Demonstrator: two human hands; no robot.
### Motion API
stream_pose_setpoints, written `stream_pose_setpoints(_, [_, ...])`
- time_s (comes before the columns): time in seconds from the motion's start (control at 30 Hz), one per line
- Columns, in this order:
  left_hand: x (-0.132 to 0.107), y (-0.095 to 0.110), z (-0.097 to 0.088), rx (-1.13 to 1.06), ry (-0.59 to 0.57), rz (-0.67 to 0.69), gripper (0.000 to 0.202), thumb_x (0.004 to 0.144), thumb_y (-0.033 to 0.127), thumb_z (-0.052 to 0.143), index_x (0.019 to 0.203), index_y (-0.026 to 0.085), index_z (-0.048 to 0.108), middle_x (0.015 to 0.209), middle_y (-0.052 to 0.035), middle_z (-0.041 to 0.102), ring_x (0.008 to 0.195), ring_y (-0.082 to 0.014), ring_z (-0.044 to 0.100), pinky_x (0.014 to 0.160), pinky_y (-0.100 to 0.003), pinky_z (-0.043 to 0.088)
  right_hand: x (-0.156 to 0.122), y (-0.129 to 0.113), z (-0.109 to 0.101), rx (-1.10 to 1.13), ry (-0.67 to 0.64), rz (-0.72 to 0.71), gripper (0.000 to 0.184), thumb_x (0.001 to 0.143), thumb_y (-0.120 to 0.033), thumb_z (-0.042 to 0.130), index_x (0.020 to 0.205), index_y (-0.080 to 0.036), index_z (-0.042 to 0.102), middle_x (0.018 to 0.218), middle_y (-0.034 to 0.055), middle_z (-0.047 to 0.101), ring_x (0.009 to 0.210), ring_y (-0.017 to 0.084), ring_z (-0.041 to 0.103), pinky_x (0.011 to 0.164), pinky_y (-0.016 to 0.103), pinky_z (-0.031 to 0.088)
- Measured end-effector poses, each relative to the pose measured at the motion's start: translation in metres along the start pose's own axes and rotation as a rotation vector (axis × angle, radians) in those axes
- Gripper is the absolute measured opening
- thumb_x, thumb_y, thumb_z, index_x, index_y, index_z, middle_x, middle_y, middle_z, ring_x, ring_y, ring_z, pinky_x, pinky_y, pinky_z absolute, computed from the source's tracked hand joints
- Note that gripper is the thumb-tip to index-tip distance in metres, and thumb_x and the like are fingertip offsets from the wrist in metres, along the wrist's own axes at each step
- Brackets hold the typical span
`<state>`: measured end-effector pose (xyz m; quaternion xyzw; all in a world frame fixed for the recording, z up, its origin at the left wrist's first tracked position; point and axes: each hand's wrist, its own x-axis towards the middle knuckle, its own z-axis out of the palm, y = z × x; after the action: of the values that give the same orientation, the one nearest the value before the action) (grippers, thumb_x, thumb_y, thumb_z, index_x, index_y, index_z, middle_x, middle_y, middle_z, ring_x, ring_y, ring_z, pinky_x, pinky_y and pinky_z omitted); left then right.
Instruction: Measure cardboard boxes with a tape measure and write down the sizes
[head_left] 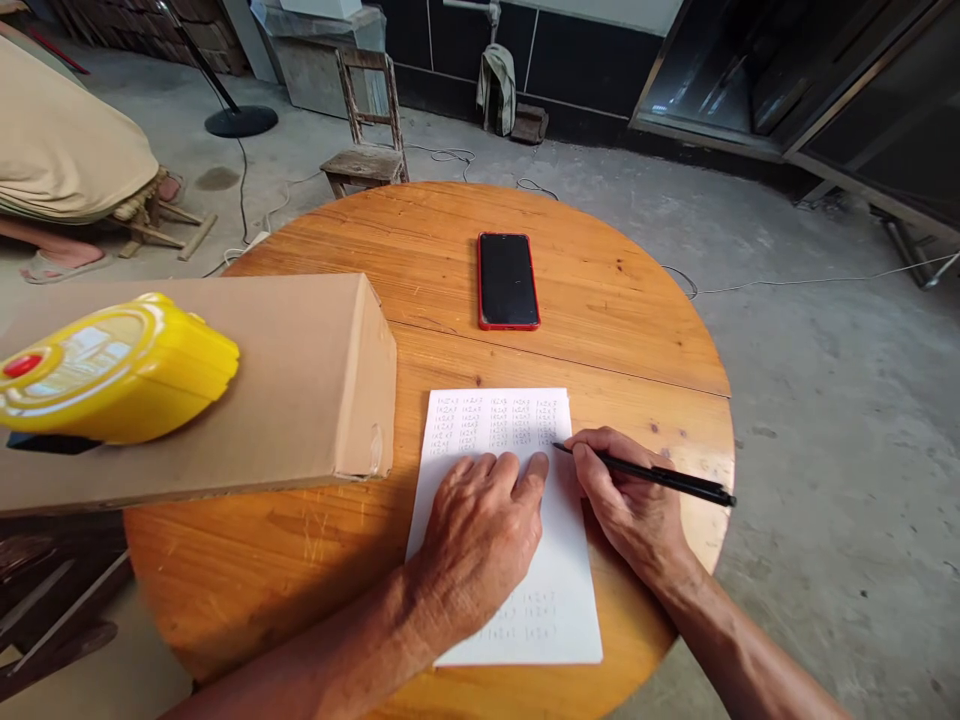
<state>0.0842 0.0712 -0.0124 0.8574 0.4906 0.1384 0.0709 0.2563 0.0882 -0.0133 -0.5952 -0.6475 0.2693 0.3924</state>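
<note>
Gripping slim pen [664, 476], white paper [564, 545], round wooden table [615, 300]

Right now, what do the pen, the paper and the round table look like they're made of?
Pen: probably plastic, judging by its smooth black barrel with a slight shine.
Paper: ordinary white paper, matte, with thin edges and handwriting.
Round table: wood, showing grain and knots; its sheen suggests varnish.

Phone [508, 281] behind paper [562, 560] (box [300, 370] left).
</note>
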Motion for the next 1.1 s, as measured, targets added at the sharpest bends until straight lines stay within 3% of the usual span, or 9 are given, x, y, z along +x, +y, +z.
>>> stream_pose_setpoints(0.23, [-0.0001,-0.0005,0.0016,-0.006,0.003,0.006,0.037,0.091,0.013,0.052,0.126,0.016,0.060,0.081,-0.0036,0.062,0.074,-0.0226,0.060,0.069,-0.041,0.052,-0.0037,0.0018,-0.0028,0.094,0.045,0.084,0.015,0.091,-0.027,0.055,0.083,-0.019,0.066,0.059,-0.0022,0.058,0.048,0.011,0.051,0.045,0.024,0.041])
stream_pose_setpoints(1.1, [0.0003,-0.0006,-0.0003,-0.005,-0.005,0.010,0.036,0.090,0.012,0.052,0.126,0.015,0.060,0.080,-0.0039,0.062,0.074,-0.0229,0.061,0.070,-0.041,0.053,-0.0014,0.0012,-0.0010,0.053,0.014,0.069,0.016,0.091,-0.027,0.055,0.084,-0.019,0.066,0.053,-0.0034,0.056,0.045,0.011,0.052,0.044,0.024,0.043])
